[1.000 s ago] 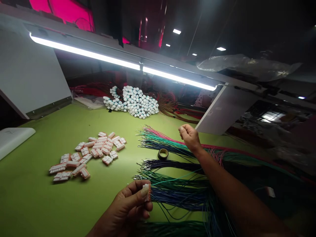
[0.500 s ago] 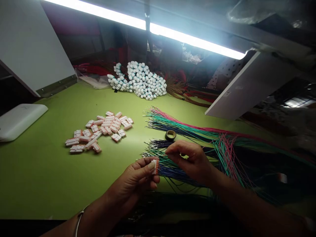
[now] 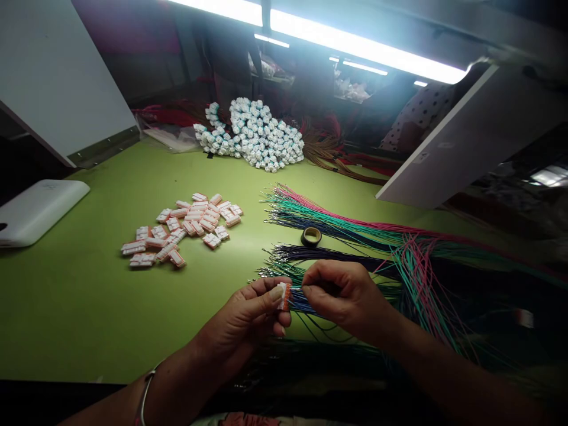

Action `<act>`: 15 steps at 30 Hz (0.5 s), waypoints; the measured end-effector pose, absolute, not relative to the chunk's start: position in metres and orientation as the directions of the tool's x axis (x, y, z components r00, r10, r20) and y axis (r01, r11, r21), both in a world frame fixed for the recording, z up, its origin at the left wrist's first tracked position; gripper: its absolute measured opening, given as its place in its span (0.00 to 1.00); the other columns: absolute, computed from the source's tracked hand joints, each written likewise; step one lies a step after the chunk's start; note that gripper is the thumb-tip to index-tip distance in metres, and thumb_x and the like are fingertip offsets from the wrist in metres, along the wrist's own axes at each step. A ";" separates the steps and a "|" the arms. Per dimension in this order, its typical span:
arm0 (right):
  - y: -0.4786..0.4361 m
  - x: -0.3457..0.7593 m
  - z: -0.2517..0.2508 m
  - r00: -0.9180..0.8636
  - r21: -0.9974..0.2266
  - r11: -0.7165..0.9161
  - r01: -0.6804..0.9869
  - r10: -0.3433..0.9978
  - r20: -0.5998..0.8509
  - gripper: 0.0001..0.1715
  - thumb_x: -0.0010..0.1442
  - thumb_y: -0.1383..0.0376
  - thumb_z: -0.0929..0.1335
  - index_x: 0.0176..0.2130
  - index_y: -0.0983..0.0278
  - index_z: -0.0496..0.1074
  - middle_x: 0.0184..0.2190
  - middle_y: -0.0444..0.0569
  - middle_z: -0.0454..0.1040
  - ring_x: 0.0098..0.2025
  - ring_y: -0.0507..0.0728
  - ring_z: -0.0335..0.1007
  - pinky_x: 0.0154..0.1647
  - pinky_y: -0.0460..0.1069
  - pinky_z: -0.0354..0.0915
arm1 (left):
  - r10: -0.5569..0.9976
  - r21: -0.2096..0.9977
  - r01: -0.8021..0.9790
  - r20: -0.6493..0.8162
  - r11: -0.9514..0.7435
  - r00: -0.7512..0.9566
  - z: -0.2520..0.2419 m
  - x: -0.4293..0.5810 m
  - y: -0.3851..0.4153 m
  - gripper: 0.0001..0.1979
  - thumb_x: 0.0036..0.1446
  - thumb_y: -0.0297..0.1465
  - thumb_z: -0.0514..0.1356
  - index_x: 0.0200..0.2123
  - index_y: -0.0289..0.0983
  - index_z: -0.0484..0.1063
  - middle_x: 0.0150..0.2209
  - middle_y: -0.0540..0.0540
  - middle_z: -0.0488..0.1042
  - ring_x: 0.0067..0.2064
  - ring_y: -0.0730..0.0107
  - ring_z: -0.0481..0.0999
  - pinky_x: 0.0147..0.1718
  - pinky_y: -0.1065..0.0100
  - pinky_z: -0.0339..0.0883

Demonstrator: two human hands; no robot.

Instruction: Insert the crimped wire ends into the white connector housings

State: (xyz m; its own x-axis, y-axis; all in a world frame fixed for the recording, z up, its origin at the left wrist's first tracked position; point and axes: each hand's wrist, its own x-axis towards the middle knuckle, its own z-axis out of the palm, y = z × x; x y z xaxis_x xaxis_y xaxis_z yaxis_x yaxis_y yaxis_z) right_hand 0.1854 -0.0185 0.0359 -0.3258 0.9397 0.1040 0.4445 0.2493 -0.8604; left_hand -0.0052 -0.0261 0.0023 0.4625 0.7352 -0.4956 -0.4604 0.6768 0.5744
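My left hand grips a small orange-and-white multi-pin connector housing between thumb and fingers. My right hand pinches a thin wire right by the housing's open end, with its tip close to the connector. Behind the housing, a bundle of blue and green wires fans out across the mat. Further bundles in navy, teal and pink spread to the right. A loose heap of similar orange-and-white connectors lies to the left of my hands.
A large mound of white connectors sits at the back of the green work mat. A small tape roll stands among the wires. A white flat case lies at the left, and a slanted white panel hangs at the right under a bright strip lamp.
My right hand has come down from a raised fist above the wires to pinch a wire beside the connector. My left hand stays on the connector, and the view has tilted downward.
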 end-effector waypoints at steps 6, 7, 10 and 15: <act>-0.019 0.184 0.033 -0.312 -0.857 0.257 0.447 0.942 0.120 0.07 0.55 0.71 0.67 0.26 0.65 0.71 0.19 0.40 0.63 0.21 0.47 0.52 0.19 0.44 0.50 | 0.734 0.571 -0.462 -0.499 0.679 0.461 0.003 -0.006 -0.026 0.12 0.49 0.29 0.71 0.37 0.33 0.78 0.28 0.48 0.73 0.26 0.75 0.73 0.23 0.77 0.69; -0.019 0.183 0.033 -0.311 -0.853 0.259 0.453 0.943 0.121 0.08 0.55 0.71 0.67 0.25 0.65 0.71 0.19 0.40 0.63 0.21 0.47 0.52 0.19 0.44 0.50 | 0.733 0.571 -0.461 -0.497 0.679 0.464 0.003 -0.006 -0.026 0.12 0.49 0.28 0.71 0.38 0.33 0.78 0.28 0.48 0.73 0.26 0.75 0.73 0.23 0.77 0.69; -0.019 0.182 0.034 -0.296 -0.839 0.254 0.482 0.948 0.117 0.08 0.55 0.71 0.67 0.24 0.64 0.70 0.18 0.40 0.62 0.21 0.47 0.52 0.19 0.44 0.50 | 0.735 0.572 -0.463 -0.490 0.677 0.469 0.001 -0.006 -0.025 0.11 0.50 0.28 0.70 0.38 0.33 0.79 0.28 0.48 0.73 0.26 0.75 0.73 0.23 0.77 0.70; -0.021 0.182 0.031 -0.299 -0.801 0.291 0.523 0.943 0.147 0.08 0.55 0.71 0.67 0.25 0.63 0.68 0.19 0.39 0.62 0.21 0.47 0.54 0.21 0.44 0.53 | 0.732 0.572 -0.459 -0.492 0.680 0.472 -0.001 -0.006 -0.025 0.09 0.52 0.27 0.69 0.39 0.33 0.78 0.28 0.48 0.73 0.26 0.76 0.74 0.22 0.77 0.70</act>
